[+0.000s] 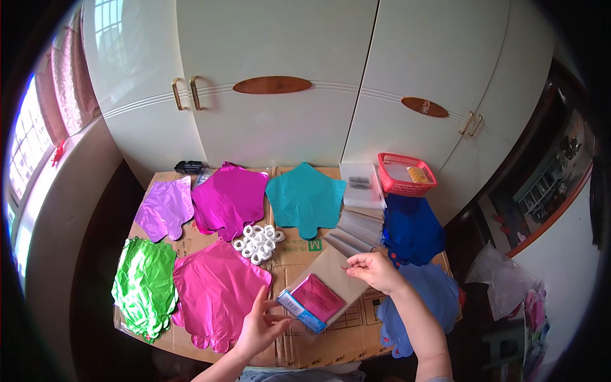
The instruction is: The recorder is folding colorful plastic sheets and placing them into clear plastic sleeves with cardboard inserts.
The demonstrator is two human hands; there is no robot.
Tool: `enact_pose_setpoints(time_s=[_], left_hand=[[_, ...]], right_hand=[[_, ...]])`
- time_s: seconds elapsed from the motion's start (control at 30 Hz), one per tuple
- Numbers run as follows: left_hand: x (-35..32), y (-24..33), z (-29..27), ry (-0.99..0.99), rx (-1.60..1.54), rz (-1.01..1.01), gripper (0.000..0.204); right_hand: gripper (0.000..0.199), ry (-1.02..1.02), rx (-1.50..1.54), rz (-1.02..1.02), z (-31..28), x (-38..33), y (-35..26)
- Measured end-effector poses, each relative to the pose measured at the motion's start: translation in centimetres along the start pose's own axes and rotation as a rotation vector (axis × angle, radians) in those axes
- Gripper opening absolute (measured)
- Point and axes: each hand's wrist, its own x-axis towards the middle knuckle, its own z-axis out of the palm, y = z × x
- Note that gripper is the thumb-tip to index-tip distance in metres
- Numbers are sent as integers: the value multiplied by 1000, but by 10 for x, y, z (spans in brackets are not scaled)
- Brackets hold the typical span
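Observation:
In front of me, a clear plastic bag [337, 267] lies at a slant, with a folded pink foil piece [316, 297] inside and a blue-and-white label [302, 312] along its lower end. My right hand [375, 272] pinches the bag's upper right edge between thumb and fingers. My left hand [261, 323] is open beside the label end, fingers apart; whether a fingertip touches the bag I cannot tell. Just beyond, a fanned stack of clear bags [353, 230] spreads toward the back right. Left of my left hand lies a pink flat foil balloon [219, 286].
Cardboard [299, 340] covers the table. Around it lie flat foil balloons: green [145, 286], lilac [164, 207], magenta [230, 198], teal [305, 198], dark blue [414, 229], pale blue [420, 305]. White rings [258, 243] sit mid-table; a red basket [407, 184] stands back right, before cabinets [273, 38].

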Motion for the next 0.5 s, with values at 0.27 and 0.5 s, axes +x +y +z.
enact_pose_setpoints(time_s=[0.27,0.5], left_hand=[[-6,-14,0,-251,1150,742,37],[3,-16,7,-234,1314,885,33]], right_hand=[[25,19,-620,-153,36,26,10],[20,107,-954,-693,47,6,32]])
